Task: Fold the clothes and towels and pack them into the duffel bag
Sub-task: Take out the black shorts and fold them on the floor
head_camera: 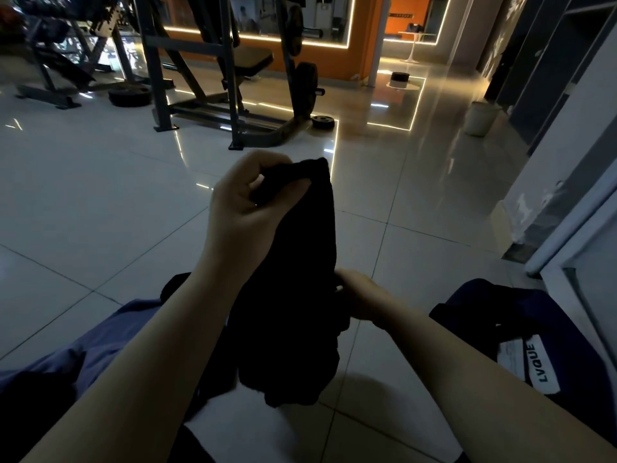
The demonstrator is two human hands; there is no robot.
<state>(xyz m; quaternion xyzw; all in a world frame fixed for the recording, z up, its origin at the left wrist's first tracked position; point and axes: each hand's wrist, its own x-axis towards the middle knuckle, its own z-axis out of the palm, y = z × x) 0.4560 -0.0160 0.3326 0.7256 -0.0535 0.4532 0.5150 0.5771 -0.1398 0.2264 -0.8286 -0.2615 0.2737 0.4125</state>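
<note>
Black soft cloth garment (293, 279) is hanging from the left hand (247, 208), pinching its top; the right hand (360, 299), gripping lower, should pull taut.

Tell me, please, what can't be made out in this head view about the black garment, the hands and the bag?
- Black garment: its type and folds are lost in the dim light; only a dark hanging shape shows.
- Right hand: its fingertips are hidden behind the garment.
- Left hand: it pinches the top edge, and cloth covers some fingertips.
- Navy duffel bag: cut off by the right edge, with its contents too dark to see.
</note>
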